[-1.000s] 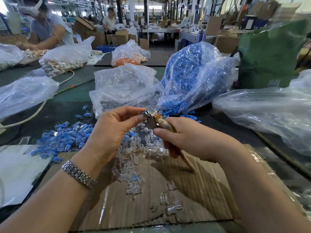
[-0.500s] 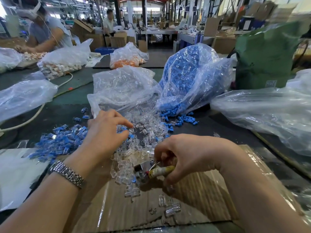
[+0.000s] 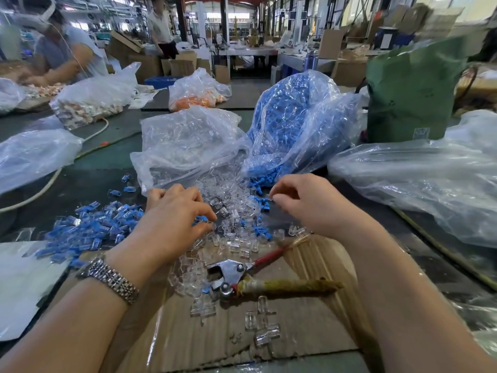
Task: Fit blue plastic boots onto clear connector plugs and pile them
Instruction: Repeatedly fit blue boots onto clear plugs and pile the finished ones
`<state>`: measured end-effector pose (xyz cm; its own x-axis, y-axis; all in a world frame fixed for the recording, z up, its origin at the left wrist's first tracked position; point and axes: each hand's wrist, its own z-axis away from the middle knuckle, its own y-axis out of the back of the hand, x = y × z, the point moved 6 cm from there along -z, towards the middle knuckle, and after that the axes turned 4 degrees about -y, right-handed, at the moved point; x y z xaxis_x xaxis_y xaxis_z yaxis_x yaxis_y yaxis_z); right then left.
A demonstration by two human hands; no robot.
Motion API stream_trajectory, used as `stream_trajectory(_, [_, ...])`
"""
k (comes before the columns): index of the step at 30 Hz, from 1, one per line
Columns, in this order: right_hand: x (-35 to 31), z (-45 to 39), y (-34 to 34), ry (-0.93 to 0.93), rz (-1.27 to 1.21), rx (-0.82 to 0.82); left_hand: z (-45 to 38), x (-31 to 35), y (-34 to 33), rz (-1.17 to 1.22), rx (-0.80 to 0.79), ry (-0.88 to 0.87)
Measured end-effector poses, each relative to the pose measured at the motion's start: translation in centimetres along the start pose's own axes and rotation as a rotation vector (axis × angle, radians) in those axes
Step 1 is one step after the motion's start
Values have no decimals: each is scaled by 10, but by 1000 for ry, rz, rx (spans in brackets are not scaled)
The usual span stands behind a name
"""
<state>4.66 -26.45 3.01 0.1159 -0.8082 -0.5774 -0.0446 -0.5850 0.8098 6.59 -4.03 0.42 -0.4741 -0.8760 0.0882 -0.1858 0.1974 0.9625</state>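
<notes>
Over glossy clear plugs (image 3: 228, 211): curled left hand (image 3: 172, 222), right hand (image 3: 309, 203).

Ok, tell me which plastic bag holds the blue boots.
The bag of blue boots, standing right of the bag of clear plugs; the far one holds orange parts.

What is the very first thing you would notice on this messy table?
Probably the big clear bag stuffed with blue boots, standing at the back in the middle. In front of it, both hands reach into a spill of clear plugs: the left hand with curled fingers, the right hand near some loose blue pieces. Closer in, metal pliers lie on the cardboard.
</notes>
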Motion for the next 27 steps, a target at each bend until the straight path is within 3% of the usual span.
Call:
stream_trajectory(2, [10, -7, -6, -38, 88, 52, -1, 0, -1, -10, -8, -2])
stream_trajectory(15, [1, -20, -42, 25, 183, -112, -6, 5, -2, 28, 7, 18])
stream_trajectory(21, [21, -28, -29, -32, 103, 58, -5, 10, 3, 36, 30, -18])
stream_trajectory(27, [19, -34, -45, -42, 253, -35, -3, 12, 9, 162, 96, -25])
